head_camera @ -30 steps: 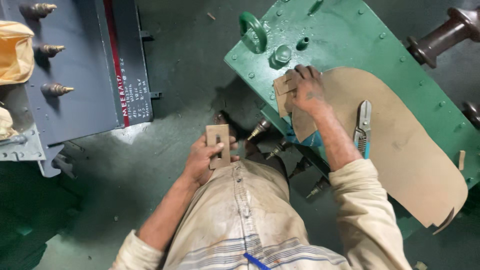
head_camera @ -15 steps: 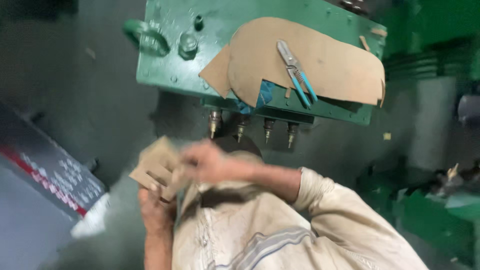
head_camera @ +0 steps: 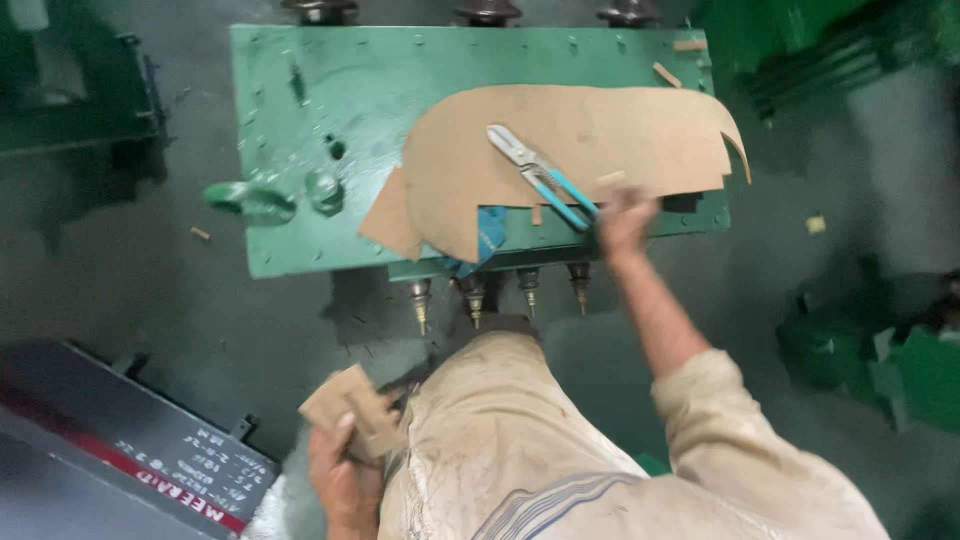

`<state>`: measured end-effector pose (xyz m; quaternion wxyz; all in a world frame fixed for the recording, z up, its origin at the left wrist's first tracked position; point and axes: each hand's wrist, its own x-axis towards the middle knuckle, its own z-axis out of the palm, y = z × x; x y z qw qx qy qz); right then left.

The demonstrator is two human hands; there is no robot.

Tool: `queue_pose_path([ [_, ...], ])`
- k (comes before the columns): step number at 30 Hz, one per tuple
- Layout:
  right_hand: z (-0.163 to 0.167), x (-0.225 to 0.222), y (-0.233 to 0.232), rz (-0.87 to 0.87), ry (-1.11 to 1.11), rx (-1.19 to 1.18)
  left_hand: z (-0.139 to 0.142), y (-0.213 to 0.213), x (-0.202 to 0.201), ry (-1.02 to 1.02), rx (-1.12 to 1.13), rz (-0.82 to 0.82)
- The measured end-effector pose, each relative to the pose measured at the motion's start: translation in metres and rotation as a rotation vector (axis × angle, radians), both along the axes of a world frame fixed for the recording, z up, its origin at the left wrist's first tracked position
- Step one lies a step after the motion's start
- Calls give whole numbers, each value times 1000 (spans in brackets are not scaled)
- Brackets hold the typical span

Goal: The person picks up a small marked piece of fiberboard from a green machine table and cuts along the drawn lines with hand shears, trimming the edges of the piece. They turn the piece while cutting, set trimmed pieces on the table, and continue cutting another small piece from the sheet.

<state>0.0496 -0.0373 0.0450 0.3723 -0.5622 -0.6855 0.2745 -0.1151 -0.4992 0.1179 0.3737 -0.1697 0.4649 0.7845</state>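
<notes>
Down low, the left hand pinches a small brown cardboard piece. Meanwhile the right hand touches the blue-handled metal snips on the large brown cardboard sheet; its grasp is unclear.

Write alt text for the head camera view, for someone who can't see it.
Seen from above, a person's right hand reaches to the blue-handled snips lying on a large brown cardboard sheet atop a green metal casing. The left hand holds a small cardboard piece near the waist.
</notes>
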Motion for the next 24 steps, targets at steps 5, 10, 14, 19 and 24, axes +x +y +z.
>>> queue_pose_path([
  [5,-17,109,161,-747,102,-291,-3,57,0,22,-95,101],
  [10,9,110,182,-209,-305,112,5,147,9,63,-279,-129],
  [14,44,48,133,-97,-39,238,15,208,18,130,-330,-341],
  [19,71,-16,62,291,19,237,50,271,7,299,-330,-559],
  [24,78,-8,39,405,-25,288,63,354,-23,301,-183,-547],
])
